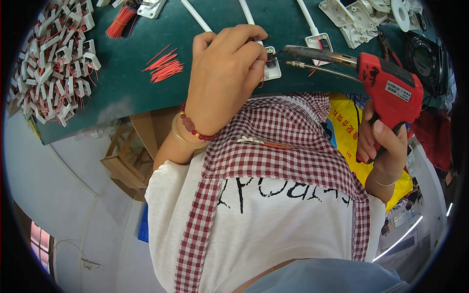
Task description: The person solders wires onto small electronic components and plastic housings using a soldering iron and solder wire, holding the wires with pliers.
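My right hand (383,139) is wrapped round the grip of a red soldering gun (391,90). Its dark barrel and thin metal tube point left, with the tip at a small white plastic housing (272,71) on the green table. Over the left side of that housing, my left hand (229,61) is closed, thumb and fingers pinched together. What it pinches is hidden; a bit of red wire shows below the fingertips. A black part sits inside the housing, and a white cable (246,12) runs away from it, partly behind my hand.
Another white housing (318,48) with a cable lies to the right. Cut red wires (167,67) lie left of my hand, near a red wire bundle (120,22). Wired white parts (53,58) are heaped far left. Pliers (388,49) and white plastic shells (349,19) lie back right.
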The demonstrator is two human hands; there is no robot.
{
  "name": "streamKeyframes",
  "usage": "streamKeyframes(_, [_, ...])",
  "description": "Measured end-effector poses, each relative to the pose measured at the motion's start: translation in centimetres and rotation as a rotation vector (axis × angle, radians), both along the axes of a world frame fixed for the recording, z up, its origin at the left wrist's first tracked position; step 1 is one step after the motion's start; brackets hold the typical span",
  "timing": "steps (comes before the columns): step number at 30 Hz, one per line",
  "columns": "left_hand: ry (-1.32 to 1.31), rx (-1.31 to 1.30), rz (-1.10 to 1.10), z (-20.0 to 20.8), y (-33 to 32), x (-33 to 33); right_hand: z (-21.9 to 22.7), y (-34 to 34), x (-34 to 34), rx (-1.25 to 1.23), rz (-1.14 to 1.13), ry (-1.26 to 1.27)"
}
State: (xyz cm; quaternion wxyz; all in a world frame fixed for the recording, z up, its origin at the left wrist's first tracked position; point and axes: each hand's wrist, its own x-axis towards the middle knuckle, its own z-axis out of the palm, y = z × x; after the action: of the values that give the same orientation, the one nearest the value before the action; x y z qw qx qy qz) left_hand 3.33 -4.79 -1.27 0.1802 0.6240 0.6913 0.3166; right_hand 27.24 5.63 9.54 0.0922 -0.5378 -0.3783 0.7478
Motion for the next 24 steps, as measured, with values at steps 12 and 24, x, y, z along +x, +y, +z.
streamKeyframes(12, [-0.006,-0.025,-0.001,0.1,0.0,-0.1,0.5,0.3,-0.2,0.020,-0.006,0.011])
streamKeyframes(24, [-0.007,-0.051,-0.008,0.1,0.1,-0.1,-0.2,0.7,0.8,0.000,0.008,0.029])
